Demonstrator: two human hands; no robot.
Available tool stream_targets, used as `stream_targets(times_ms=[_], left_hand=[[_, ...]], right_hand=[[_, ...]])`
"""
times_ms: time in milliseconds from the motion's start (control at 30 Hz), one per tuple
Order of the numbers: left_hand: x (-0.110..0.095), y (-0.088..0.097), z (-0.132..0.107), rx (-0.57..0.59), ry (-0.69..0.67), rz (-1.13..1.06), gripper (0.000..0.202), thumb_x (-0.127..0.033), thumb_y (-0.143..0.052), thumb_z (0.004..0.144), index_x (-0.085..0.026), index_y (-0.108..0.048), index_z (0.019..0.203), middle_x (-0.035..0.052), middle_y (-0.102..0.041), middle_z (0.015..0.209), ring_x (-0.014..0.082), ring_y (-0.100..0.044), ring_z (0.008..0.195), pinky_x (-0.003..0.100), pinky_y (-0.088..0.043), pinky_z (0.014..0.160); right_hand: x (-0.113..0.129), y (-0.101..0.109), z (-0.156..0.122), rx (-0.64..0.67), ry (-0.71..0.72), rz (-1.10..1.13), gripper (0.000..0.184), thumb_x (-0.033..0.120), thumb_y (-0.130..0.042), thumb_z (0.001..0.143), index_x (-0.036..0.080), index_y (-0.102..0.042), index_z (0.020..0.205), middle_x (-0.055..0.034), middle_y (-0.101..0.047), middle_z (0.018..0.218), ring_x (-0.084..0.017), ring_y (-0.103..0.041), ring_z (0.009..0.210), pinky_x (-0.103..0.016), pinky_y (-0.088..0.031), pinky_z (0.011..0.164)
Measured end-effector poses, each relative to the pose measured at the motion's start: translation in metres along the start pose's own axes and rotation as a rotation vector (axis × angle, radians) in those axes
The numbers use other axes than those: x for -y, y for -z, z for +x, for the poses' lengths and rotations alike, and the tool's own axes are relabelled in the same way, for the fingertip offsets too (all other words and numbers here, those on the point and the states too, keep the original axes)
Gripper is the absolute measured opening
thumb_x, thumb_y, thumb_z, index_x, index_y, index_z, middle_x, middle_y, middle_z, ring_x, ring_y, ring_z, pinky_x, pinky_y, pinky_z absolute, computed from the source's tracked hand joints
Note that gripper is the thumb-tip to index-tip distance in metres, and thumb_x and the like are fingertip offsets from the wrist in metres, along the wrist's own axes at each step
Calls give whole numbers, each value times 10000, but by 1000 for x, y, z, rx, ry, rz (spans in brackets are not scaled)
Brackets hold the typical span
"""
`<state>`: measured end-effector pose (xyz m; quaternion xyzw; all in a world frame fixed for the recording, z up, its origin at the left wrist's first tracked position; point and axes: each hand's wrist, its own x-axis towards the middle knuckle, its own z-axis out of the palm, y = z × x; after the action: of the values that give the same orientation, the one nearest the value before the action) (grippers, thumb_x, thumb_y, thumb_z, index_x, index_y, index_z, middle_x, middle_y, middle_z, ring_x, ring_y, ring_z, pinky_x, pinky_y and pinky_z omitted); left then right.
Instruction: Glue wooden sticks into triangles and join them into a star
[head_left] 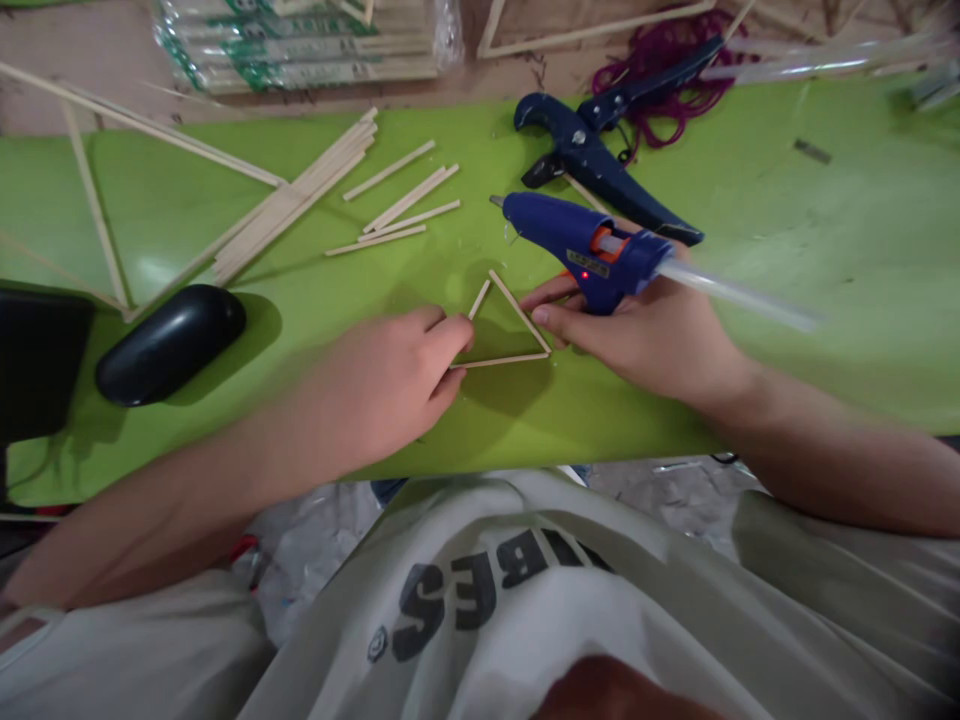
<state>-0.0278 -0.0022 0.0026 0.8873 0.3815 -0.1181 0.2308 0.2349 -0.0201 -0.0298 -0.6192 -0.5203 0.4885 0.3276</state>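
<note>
A small triangle of thin wooden sticks (506, 360) stands or lies on the green table in front of me. My left hand (409, 375) pinches its left corner, where the fingers hide how the sticks meet. At the top corner a slight gap shows between two sticks. My right hand (637, 325) is wrapped round a blue hot glue gun (566, 235), with its thumb and fingertips close to the triangle's right side. The gun's nozzle points left, its red light is lit, and a clear glue stick (739, 290) juts from its back.
Several short sticks (412, 205) and a bundle of longer ones (300, 195) lie behind my left hand. A black mouse (171, 345) and a large stick frame (97, 205) are at left. A dark blue cutter (600, 160) and purple cord (675, 75) lie behind the glue gun.
</note>
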Motion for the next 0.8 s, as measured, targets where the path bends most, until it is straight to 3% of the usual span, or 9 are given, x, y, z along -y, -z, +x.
stream_targets(times_ms=[300,467,800], left_hand=[[-5,1,0,50,1,5,242,-226,-554,1152,-178,-763,1265,109,-763,1168,285,-778,963,415,-602,829],[-5,2,0,51,-3,-2,250,-221,-548,1154,-169,-765,1265,122,-771,1193,306,-792,1007,447,-640,875],[-9,4,0,58,20,8,229,-202,-569,1156,-163,-772,1256,126,-780,1233,313,-805,1066,460,-667,938]], right_hand=[[6,2,0,59,-13,11,92,227,-894,900,263,-811,913,-64,-879,1020,-247,-856,972,-336,-754,761],[4,1,2,66,-30,62,224,241,-945,870,265,-799,1037,-78,-877,1002,-288,-863,987,-372,-764,737],[2,-2,2,23,-27,97,280,162,-950,813,282,-766,985,-61,-875,1020,-273,-858,936,-335,-720,601]])
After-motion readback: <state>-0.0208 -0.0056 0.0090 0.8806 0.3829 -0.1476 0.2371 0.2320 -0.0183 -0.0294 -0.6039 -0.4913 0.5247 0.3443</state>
